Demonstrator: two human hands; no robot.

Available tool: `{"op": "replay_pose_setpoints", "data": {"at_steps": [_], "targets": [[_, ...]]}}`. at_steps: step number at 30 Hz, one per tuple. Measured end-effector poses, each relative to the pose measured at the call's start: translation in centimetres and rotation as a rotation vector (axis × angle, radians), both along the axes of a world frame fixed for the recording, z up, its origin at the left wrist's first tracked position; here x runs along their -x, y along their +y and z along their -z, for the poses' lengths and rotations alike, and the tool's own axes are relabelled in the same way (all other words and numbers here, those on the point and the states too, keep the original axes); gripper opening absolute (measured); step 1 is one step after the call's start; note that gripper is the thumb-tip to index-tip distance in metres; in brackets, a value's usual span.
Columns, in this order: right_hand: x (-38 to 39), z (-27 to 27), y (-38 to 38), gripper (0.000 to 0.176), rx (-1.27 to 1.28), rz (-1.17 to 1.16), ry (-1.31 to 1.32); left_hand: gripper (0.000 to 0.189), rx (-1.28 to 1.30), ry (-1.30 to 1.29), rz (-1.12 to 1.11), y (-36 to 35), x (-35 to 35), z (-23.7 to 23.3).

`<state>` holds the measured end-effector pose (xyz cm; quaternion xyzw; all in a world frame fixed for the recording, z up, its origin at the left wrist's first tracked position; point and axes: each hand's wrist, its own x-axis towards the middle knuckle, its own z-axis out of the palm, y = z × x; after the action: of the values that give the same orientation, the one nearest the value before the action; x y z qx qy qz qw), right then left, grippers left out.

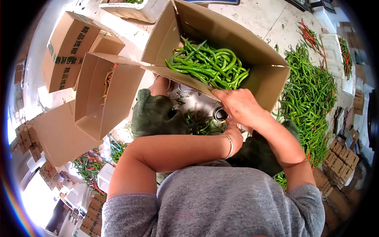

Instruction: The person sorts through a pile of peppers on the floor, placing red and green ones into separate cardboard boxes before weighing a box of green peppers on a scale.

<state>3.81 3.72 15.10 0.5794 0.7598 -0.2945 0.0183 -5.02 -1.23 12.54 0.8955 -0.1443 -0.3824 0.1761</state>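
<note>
An open cardboard box (258, 85) stands in front of me with a heap of long green chili peppers (209, 63) inside. My right hand (239, 104) is closed on its near rim, fingers bent over the edge. Just below it is my left hand (235, 136), a bracelet on its wrist, reaching across my body. Its fingers are mostly hidden behind the right hand, and I cannot tell what they hold. Beside the hands, under the box, is a round dark-centred object (220, 114). Loose green peppers (203, 125) lie on the floor between my legs.
A large pile of green peppers (310, 98) with some red ones covers the floor at right. On the left stand an open carton (122, 98) with a few peppers and a printed carton (69, 51). A white foam box (136, 10) sits at the back.
</note>
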Motion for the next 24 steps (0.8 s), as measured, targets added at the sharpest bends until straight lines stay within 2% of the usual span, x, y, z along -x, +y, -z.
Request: {"op": "replay_pose_setpoints", "data": {"at_steps": [3,4,5,6,7,9,10,12,13,15,16,17,18,20,24], "targets": [[-2.1,-2.0,1.4,0.029,0.129,-0.072,0.159,0.033,-0.107,-0.105,0.013,-0.4,0.3,0.0],[-2.8,-2.8,3.1,0.029,0.155,-0.059,0.206,0.035,-0.115,-0.173,-0.068,-0.4,0.8,-0.1],[-3.3,-3.5,4.9,0.029,0.186,-0.045,0.255,0.036,-0.025,-0.151,-0.032,0.6,0.8,-0.8],[-3.3,-2.7,6.4,0.027,-0.070,0.031,0.220,0.037,-0.035,-0.157,-0.033,0.7,0.9,-0.9],[-3.1,-1.1,8.0,0.025,-0.331,0.109,0.187,0.038,-0.049,-0.159,-0.028,0.9,1.0,-1.0],[-2.4,2.9,12.2,0.021,-0.228,0.003,-0.043,0.038,-0.014,-0.109,-0.056,2.0,1.1,-1.8],[-1.3,4.7,13.7,0.021,-0.220,-0.014,-0.047,0.038,0.006,-0.083,-0.073,2.4,1.1,-2.1],[0.9,9.1,15.7,0.022,-0.163,-0.048,-0.156,0.053,-0.010,-0.021,-0.077,2.3,0.5,-2.1],[1.7,11.5,16.1,0.024,-0.119,-0.061,-0.265,0.053,-0.033,-0.026,-0.099,1.8,0.3,-1.6],[2.2,15.2,15.4,0.027,-0.126,-0.243,-0.333,0.053,-0.078,-0.036,-0.143,0.9,-0.1,-0.5],[2.4,16.9,14.6,0.026,-0.183,-0.192,-0.308,0.050,-0.054,0.004,-0.111,1.2,-0.4,-0.8],[2.4,16.8,14.4,0.025,-0.228,-0.108,-0.254,0.047,-0.028,0.044,-0.080,1.4,-0.5,-1.2],[2.4,16.6,14.3,0.025,-0.273,-0.026,-0.198,0.041,-0.035,-0.036,-0.117,1.6,-0.1,-1.4],[1.7,16.4,14.7,0.025,-0.373,0.161,-0.047,0.042,-0.058,-0.078,-0.128,1.9,0.4,-1.9],[0.0,11.5,15.5,0.021,-0.585,0.238,0.031,0.049,-0.073,-0.140,-0.208,0.7,0.5,-0.3]]}}
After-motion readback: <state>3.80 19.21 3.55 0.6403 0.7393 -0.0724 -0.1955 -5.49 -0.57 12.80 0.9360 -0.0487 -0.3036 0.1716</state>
